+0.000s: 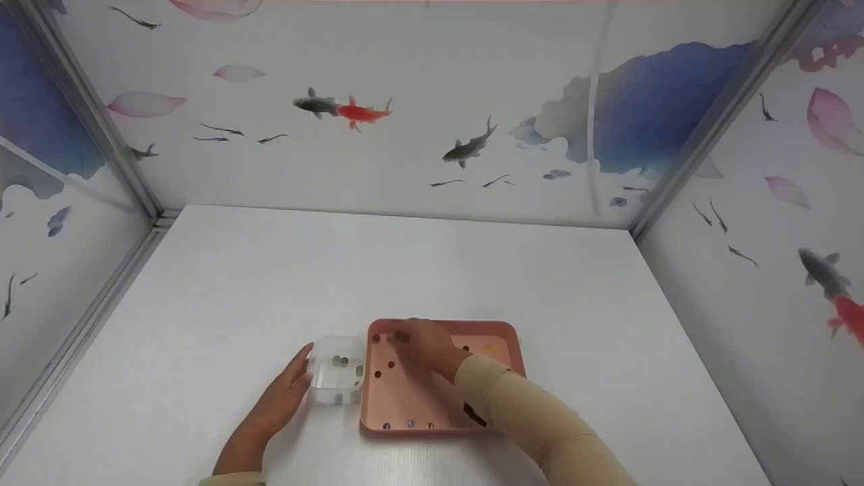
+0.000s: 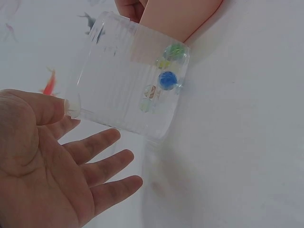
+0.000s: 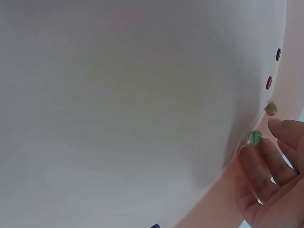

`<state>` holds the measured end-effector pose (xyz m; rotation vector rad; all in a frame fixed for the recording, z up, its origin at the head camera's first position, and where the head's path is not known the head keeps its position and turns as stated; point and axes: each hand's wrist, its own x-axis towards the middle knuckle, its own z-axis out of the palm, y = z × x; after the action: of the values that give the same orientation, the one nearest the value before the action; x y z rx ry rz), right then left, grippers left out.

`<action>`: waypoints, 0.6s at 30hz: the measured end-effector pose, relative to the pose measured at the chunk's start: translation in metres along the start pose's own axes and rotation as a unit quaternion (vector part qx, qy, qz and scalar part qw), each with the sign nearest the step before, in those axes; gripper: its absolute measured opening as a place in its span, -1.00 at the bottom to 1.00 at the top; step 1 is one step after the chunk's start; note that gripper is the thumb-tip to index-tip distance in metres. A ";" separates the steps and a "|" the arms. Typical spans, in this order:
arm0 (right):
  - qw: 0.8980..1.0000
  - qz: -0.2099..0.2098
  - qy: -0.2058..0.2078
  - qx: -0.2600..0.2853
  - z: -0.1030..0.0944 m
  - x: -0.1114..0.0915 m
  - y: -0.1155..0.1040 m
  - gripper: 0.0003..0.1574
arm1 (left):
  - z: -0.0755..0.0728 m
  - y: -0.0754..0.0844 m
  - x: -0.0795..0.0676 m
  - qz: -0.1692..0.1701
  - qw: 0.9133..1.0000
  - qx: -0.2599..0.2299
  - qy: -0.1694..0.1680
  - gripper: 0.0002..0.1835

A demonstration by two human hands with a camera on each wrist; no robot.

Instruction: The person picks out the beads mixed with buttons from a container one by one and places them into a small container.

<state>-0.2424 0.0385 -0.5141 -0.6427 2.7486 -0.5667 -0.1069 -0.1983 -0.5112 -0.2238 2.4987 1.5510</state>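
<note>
My left hand (image 1: 282, 398) is at the left side of a clear plastic box (image 2: 107, 80), its thumb touching a corner of the rim and its other fingers extended. Green, yellow and blue glass marbles (image 2: 167, 80) lie inside the box. My right hand (image 1: 426, 343) is over the far left part of a pink tray (image 1: 418, 398). At its fingertips in the right wrist view is a green marble (image 3: 255, 137), with the thumb held apart from it. An orange-brown marble (image 3: 270, 109) lies just beyond the thumb.
The box stands against the tray's left side on a white table (image 1: 304, 270). More marbles (image 1: 391, 364) are scattered in the tray, several along its near edge. A yellow piece (image 1: 491, 348) lies toward its far right. Panels with painted fish (image 1: 364, 113) enclose the table.
</note>
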 end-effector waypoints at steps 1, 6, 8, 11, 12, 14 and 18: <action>1.000 0.007 -0.001 0.010 0.001 0.000 0.000 -0.54 | 0.000 0.000 0.000 0.000 1.000 0.001 0.000 -0.41; 0.998 0.025 0.002 0.057 0.004 0.001 0.002 -0.58 | 0.000 0.000 0.001 0.001 1.000 0.004 0.000 -0.42; 0.998 0.019 0.006 0.055 0.005 0.002 0.003 -0.59 | 0.000 0.000 0.001 0.001 1.000 0.006 0.001 -0.42; 0.999 0.001 0.013 0.038 0.006 0.002 0.004 -0.60 | 0.000 0.001 0.001 0.001 1.000 0.007 0.001 -0.41; 1.000 -0.007 0.016 0.026 0.006 0.002 0.004 -0.60 | 0.000 0.001 0.001 0.001 1.000 0.008 0.002 -0.41; 1.000 -0.015 0.016 0.017 0.006 0.002 0.005 -0.60 | 0.000 0.001 0.000 0.001 1.000 0.009 0.003 -0.41; 1.000 -0.018 0.013 0.008 0.005 0.002 0.004 -0.61 | 0.000 0.001 0.000 0.000 1.000 0.008 0.003 -0.41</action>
<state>-0.2438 0.0395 -0.5211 -0.6862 2.7589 -0.6072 -0.1073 -0.1981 -0.5107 -0.2274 2.5148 1.5309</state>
